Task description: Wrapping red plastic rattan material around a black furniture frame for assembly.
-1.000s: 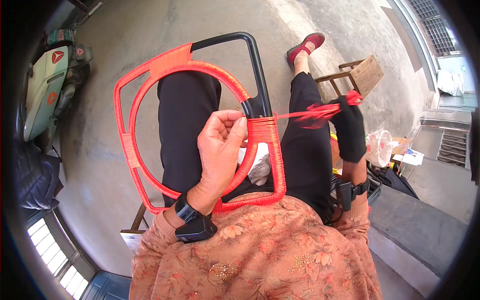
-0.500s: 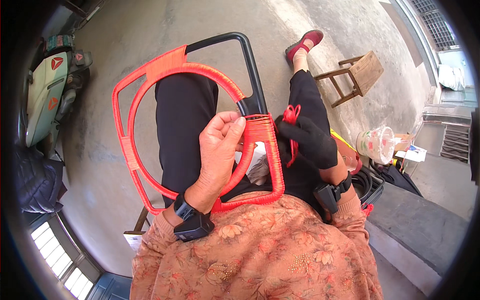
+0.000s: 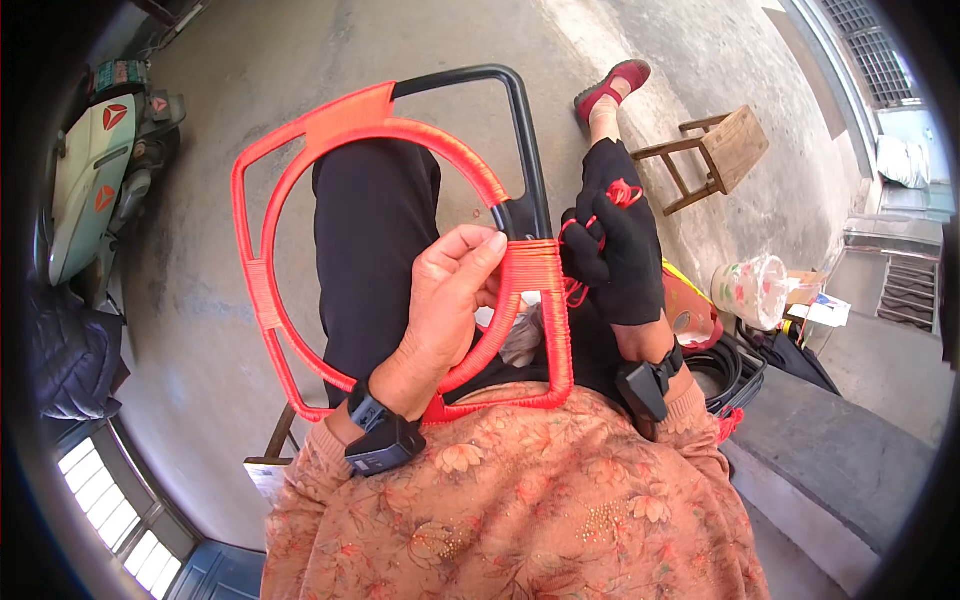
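Observation:
A square metal frame with a ring inside it (image 3: 557,345) rests over my lap, mostly wrapped in shiny red-orange cord. Its far right corner shows bare black metal (image 3: 520,105). My left hand (image 3: 445,300), bare, pinches the ring's right side, thumb at the edge of the wrapping; the fingertips behind are partly hidden. To the right of the frame, my right hand (image 3: 622,265) wears a black glove, fingers curled on the loose red cord (image 3: 624,192). A bunch of this cord sticks out above the glove, and more loops hang between glove and frame.
A small wooden stool (image 3: 735,150) stands ahead on the right. At the far left is a scooter (image 3: 95,190) beside a dark padded jacket (image 3: 75,355). Near my right arm are a clear plastic tub (image 3: 750,290), black coiled tubing and a grey ledge (image 3: 830,450).
My right hand has moved slightly away and turned, and the cord bunch now shows above its fingers. The frame and my left hand have shifted a little to the right.

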The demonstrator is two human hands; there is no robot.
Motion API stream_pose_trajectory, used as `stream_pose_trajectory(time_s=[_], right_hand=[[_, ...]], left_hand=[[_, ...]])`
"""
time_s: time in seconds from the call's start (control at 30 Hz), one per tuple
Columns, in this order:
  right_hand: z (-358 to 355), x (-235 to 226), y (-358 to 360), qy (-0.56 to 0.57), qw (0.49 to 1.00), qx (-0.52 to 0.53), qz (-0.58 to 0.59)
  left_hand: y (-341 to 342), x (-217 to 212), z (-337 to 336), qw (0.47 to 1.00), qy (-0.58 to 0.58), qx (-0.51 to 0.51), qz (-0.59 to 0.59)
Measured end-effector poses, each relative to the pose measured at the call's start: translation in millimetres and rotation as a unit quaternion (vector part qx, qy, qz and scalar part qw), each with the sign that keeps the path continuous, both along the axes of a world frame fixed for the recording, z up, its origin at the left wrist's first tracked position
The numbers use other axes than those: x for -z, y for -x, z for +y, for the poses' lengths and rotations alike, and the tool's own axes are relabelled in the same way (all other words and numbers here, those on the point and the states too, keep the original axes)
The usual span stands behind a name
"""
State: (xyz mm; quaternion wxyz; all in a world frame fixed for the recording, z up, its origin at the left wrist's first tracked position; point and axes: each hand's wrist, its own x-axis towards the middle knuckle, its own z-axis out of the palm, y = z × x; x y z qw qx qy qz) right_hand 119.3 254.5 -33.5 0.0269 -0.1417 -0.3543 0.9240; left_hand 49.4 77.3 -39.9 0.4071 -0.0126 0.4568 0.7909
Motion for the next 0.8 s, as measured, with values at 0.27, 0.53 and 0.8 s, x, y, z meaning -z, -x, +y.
stream_pose_trajectory(time_s=[0.27, 0.53, 0.8], right_hand=[[64, 70, -39, 0.110, 0.986, 0.101, -0.073], [128, 58, -105, -0.010, 0.925, 0.351, -0.147], [11, -28, 14, -0.649, 0.741, 0.171, -0.019]], left_hand=[[-1, 4, 2, 0.999, 0.038, 0.002, 0.030], [-3, 7, 4, 0.999, 0.032, -0.003, 0.041], [-1, -1, 8, 0.999, 0.011, -0.045, 0.016]])
